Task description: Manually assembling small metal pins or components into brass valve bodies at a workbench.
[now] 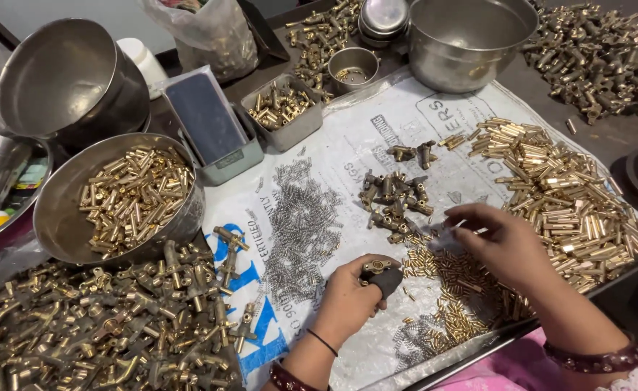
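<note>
My left hand (348,297) grips a brass valve body with a dark knob (380,274) just above the white printed sheet (377,130). My right hand (503,242) hovers palm down to the right of it, its fingertips pinching a thin small part I cannot make out, over a scatter of small brass pins (453,289). A cluster of dull brass fittings (395,199) lies just beyond both hands. A patch of tiny steel springs (301,224) spreads to the left of my left hand.
A heap of brass tubes (565,192) lies right. Assembled brass valves (109,318) pile at lower left. Steel bowls (127,199) (467,36), a small tray of parts (282,108), a phone on a box (206,116) and more fittings (601,58) ring the sheet.
</note>
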